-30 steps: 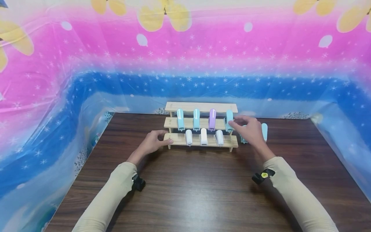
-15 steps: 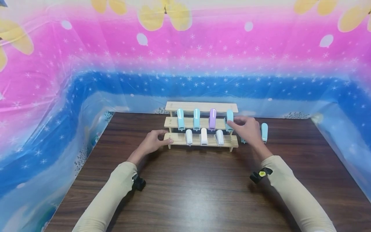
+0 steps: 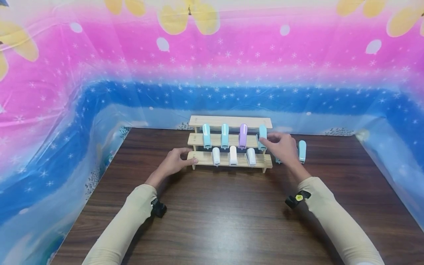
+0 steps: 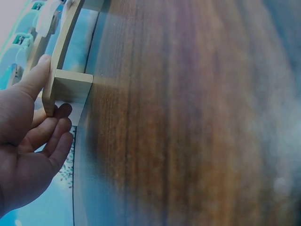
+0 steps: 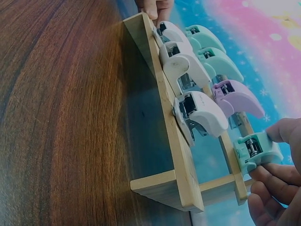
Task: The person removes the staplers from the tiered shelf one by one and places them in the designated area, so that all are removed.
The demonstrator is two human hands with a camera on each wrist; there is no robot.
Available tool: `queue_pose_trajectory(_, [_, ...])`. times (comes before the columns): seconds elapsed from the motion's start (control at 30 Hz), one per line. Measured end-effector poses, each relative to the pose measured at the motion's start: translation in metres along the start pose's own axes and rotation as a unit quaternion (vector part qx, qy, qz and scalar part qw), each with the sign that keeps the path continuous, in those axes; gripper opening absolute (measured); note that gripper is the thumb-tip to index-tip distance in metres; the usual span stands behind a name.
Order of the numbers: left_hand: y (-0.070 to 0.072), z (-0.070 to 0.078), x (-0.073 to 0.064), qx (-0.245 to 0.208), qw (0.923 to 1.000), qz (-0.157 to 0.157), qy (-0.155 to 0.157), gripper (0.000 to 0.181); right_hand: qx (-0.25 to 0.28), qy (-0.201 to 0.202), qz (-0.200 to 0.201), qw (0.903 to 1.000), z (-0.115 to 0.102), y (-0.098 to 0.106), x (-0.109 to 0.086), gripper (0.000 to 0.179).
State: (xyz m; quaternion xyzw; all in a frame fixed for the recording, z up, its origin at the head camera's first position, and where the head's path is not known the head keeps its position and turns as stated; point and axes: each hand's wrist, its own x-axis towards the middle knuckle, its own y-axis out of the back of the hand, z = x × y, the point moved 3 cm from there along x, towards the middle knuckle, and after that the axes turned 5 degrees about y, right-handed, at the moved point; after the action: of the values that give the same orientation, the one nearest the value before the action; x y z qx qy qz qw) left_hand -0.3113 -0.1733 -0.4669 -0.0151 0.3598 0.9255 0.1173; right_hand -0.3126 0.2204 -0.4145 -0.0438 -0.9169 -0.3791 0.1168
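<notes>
Since 1 s ago, your R hand point(image 3: 282, 148) is edging slightly L. Head view: it's grasping a teal stapler point(image 3: 263, 131) at the R end of the mid tier of the rack point(image 3: 230, 122), beside the purple stapler point(image 3: 243, 135); your L hand point(image 3: 173, 162) is gripping the bottom tier, near 3 white staplers point(image 3: 233, 156). L wrist view: your thumb & fingers are pinching the rack's end. R wrist view: you're holding that stapler btwn thumb & fingers.

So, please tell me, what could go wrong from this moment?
The turquoise stapler in the right grip is at the end of the middle shelf, so it may tip off if released unevenly. Another turquoise stapler, beside that grip, might get knocked. The left grip holds the bottom shelf; a tug could shift its white staplers.
</notes>
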Motion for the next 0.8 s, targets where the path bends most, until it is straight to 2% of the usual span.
queue_pose_trajectory(0.4, [0.0005,0.0007,0.0,0.004,1.0,0.003,0.0,0.064,0.012,0.003,0.022,0.9997,0.0,-0.0032,0.0,0.055])
queue_pose_trajectory(0.8, [0.0,-0.001,0.0016,0.0,1.0,0.001,-0.002,0.063,0.002,0.001,0.037,0.9993,-0.0013,-0.0008,-0.0022,0.049])
